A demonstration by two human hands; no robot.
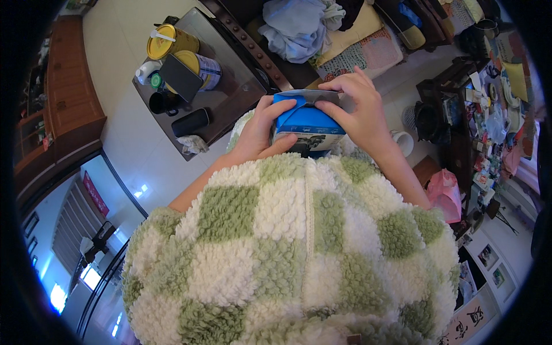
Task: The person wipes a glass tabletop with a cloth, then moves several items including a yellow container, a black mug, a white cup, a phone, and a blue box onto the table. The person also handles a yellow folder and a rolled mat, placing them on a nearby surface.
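A blue cardboard box (308, 123) with a dark product picture on its side is held close to my chest. My left hand (269, 129) grips its left side, thumb on the front and fingers over the top edge. At the top, my right hand (355, 101) pinches a raised grey-backed flap (312, 94) between thumb and fingers. The opening below the flap looks dark; what lies inside cannot be seen. I wear a green and white checked fleece garment (280, 202).
A dark side table (233, 97) at the upper left bears yellow-lidded tins (183, 39), a black mug (161, 103) and a dark case (191, 123). Clothes (295, 26) lie on a seat beyond. A white bin (402, 142), pink bag (444, 196) and cluttered table stand right.
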